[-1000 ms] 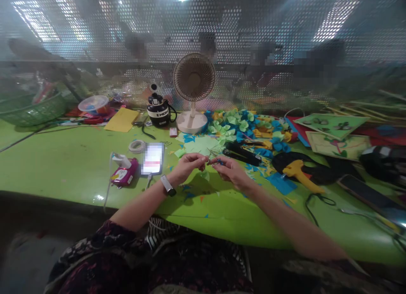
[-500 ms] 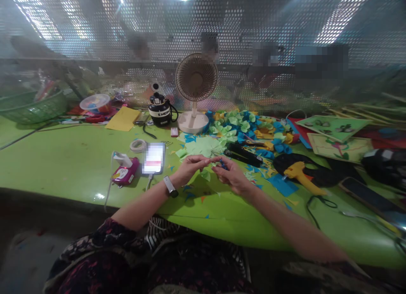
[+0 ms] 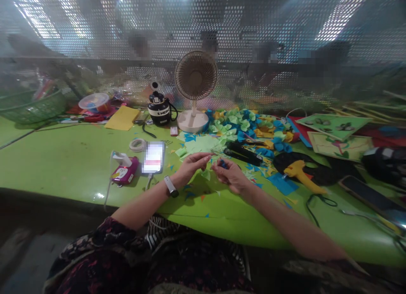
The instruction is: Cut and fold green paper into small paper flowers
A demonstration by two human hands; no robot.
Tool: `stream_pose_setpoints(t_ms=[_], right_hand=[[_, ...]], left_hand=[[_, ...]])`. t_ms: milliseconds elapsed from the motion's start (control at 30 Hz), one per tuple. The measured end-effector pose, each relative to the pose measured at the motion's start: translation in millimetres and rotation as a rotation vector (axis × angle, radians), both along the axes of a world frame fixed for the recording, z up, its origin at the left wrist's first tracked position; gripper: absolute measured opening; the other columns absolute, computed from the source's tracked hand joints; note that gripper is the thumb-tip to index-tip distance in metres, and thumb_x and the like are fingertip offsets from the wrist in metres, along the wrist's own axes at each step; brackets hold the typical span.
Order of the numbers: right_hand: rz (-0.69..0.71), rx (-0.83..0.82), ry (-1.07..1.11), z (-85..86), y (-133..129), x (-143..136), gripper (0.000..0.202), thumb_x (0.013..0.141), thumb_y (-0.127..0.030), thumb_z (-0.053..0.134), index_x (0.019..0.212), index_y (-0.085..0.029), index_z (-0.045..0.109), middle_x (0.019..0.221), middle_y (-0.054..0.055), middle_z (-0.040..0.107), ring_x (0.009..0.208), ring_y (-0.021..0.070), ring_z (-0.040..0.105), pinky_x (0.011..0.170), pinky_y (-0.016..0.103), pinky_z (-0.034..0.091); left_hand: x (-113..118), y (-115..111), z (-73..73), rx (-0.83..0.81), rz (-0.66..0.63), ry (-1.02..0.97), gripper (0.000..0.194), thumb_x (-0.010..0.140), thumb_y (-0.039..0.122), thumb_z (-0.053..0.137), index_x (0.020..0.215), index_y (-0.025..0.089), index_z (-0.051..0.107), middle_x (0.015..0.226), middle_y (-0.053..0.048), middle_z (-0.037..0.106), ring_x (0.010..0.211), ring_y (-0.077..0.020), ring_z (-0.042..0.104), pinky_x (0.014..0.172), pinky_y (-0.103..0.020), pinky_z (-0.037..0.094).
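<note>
My left hand (image 3: 194, 166), a watch on its wrist, is pinched over the middle of the table, its index finger stretched forward. What lies between its fingertips is too small to make out. Just under them is a piece of light green paper (image 3: 206, 175); I cannot tell whether it is held. Close by on the right, my right hand (image 3: 233, 176) is closed around a small blue object (image 3: 223, 163), mostly hidden by the fingers. A small gap separates the two hands. Behind them lie light green paper sheets (image 3: 201, 145) and a black stapler (image 3: 243, 154).
Blue, yellow and green paper flowers (image 3: 244, 123) are heaped behind, beside a fan (image 3: 194, 121) and a black bottle (image 3: 159, 112). A yellow glue gun (image 3: 303, 175) lies right. Left are a phone (image 3: 152, 158), tape roll (image 3: 137, 145) and purple power bank (image 3: 127, 171). Paper scraps litter the table (image 3: 69, 159).
My fingertips were touching and are now apart. The right hand has drawn back slightly, still holding the small blue object.
</note>
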State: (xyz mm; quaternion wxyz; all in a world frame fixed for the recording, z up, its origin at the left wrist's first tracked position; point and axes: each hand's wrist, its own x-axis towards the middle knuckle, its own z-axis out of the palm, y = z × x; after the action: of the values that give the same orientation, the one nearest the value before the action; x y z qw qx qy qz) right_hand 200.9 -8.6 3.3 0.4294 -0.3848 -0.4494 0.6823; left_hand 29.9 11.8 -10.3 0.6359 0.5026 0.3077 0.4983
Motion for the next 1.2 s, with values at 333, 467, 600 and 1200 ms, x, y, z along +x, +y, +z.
stream_pose_setpoints(t_ms=[333, 467, 600, 1200], right_hand=[[-0.193, -0.016, 0.105, 3.7, 11.1, 4.0, 0.047, 0.054, -0.050, 0.087, 0.082, -0.018, 0.064, 0.040, -0.014, 0.026, 0.035, 0.0030, 0.015, 0.037, 0.022, 0.010], [-0.227, 0.021, 0.091, 2.4, 12.4, 5.1, 0.046, 0.056, -0.050, 0.086, 0.083, -0.019, 0.064, 0.039, -0.014, 0.027, 0.034, 0.0032, 0.016, 0.035, 0.022, 0.010], [-0.245, 0.044, 0.099, 1.1, 13.7, 6.0, 0.044, 0.059, -0.048, 0.086, 0.083, -0.020, 0.062, 0.041, -0.014, 0.025, 0.034, 0.0020, 0.018, 0.035, 0.021, 0.013], [-0.210, 0.205, -0.234, -2.2, 16.0, 14.2, 0.050, 0.080, -0.066, 0.058, 0.076, -0.018, 0.068, 0.044, -0.009, 0.027, 0.037, 0.0064, 0.020, 0.040, 0.025, 0.016]], left_hand=[[4.4, -5.3, -3.2, -0.004, -0.081, 0.120, 0.041, 0.062, 0.041, 0.085, 0.091, 0.014, 0.075, 0.078, -0.004, 0.068, 0.068, -0.0106, 0.058, 0.069, -0.026, 0.045], [4.9, -4.0, -5.5, 0.023, -0.059, 0.149, 0.039, 0.069, 0.048, 0.079, 0.086, 0.013, 0.075, 0.066, -0.002, 0.064, 0.058, -0.0082, 0.053, 0.061, -0.024, 0.042], [4.2, -3.3, -5.9, 0.012, -0.068, 0.129, 0.040, 0.069, 0.048, 0.079, 0.088, 0.013, 0.075, 0.068, -0.003, 0.066, 0.058, -0.0084, 0.054, 0.060, -0.024, 0.044], [-2.5, -0.7, 4.1, -0.007, 0.032, 0.150, 0.041, 0.071, 0.048, 0.077, 0.088, 0.012, 0.070, 0.072, -0.002, 0.065, 0.063, -0.0093, 0.059, 0.060, -0.023, 0.049]])
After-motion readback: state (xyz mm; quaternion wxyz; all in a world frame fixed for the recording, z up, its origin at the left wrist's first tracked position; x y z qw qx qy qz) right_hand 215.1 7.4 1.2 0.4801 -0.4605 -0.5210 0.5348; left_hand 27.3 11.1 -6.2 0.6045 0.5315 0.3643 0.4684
